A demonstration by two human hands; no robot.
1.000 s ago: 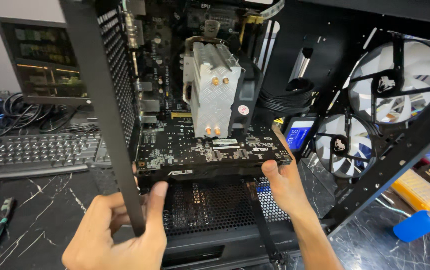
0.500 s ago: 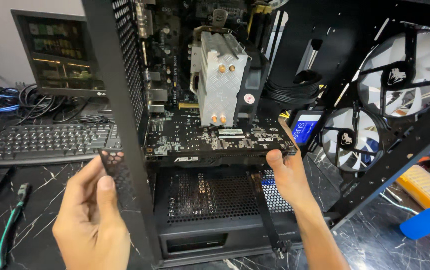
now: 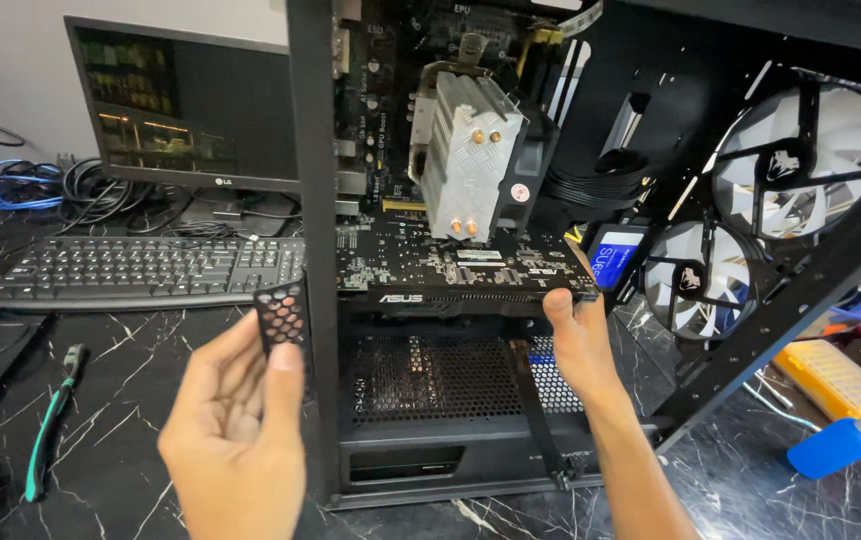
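Observation:
My left hand point(image 3: 235, 430) holds a small black perforated slot cover point(image 3: 281, 315) up, just left of the rear frame of an open black computer case point(image 3: 315, 250). My right hand point(image 3: 580, 335) reaches inside the case and grips the right end of the black graphics card point(image 3: 450, 280), which lies flat under a tall silver cooler with copper pipe ends point(image 3: 465, 170). A perforated black shroud point(image 3: 430, 380) sits below the card. Case fans point(image 3: 800, 170) are mounted on the right side of the case.
A black keyboard point(image 3: 140, 270) and a monitor point(image 3: 180, 110) stand at the left on the dark marbled table. A green-handled tool point(image 3: 50, 430) lies near the left edge. At right are a yellow box point(image 3: 830, 380) and a blue object point(image 3: 830, 450). Cables lie coiled behind the monitor.
My left hand has come away from the rear of the case with the slot cover and raised it. My right hand has stayed on the card's end.

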